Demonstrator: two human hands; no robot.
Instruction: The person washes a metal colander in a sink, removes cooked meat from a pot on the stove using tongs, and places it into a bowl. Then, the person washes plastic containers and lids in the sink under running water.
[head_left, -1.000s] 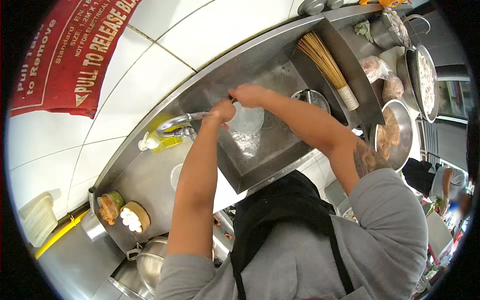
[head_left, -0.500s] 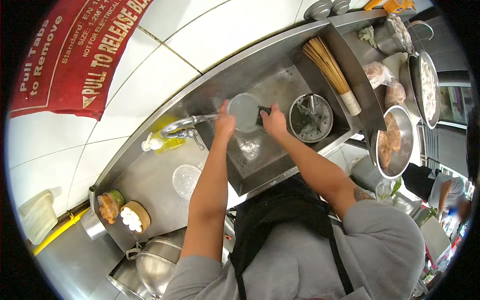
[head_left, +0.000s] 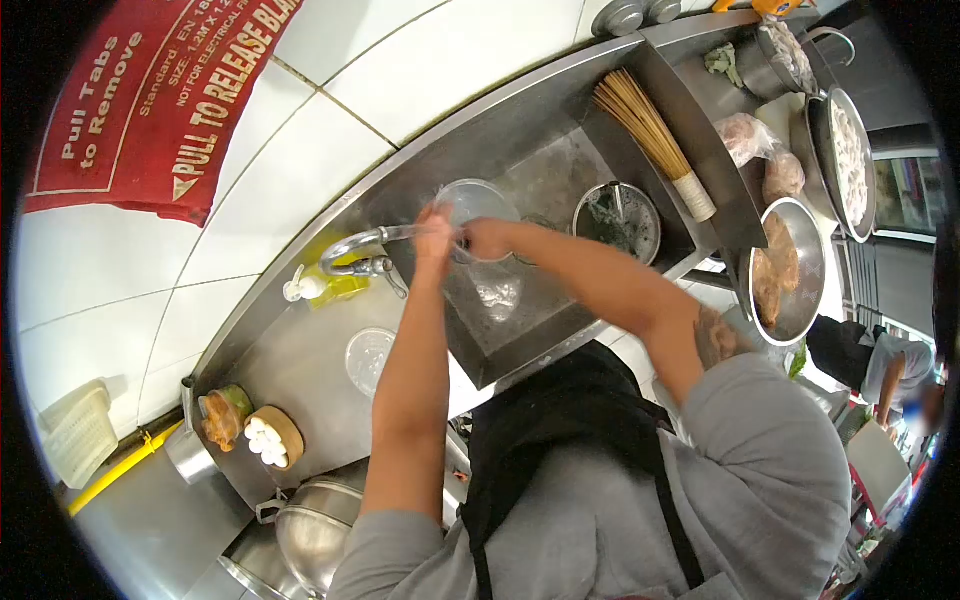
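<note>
In the steel sink [head_left: 480,350], a round translucent plastic container [head_left: 482,200] is held by its rim in my left hand [head_left: 433,240], beside the tap [head_left: 355,248]. My right hand [head_left: 488,240] is at the near side of the container, close to my left hand. Motion smears its fingers, so I cannot make out its grip or whether the dark scouring pad is in it. To the right stands a steel pot [head_left: 617,225] with sudsy water and a handle inside. A clear round lid [head_left: 370,362] lies on the left counter.
A bamboo whisk brush [head_left: 655,140] leans at the sink's right end. Yellow soap [head_left: 325,286] stands behind the tap. Left are eggs in a round box [head_left: 270,438]; right, a colander of meat [head_left: 785,270]. Another person [head_left: 885,370] is at far right.
My right hand has moved left from the container's right side to near my left hand. The dark scouring pad seen in it is no longer clearly visible. My left hand has shifted slightly left.
</note>
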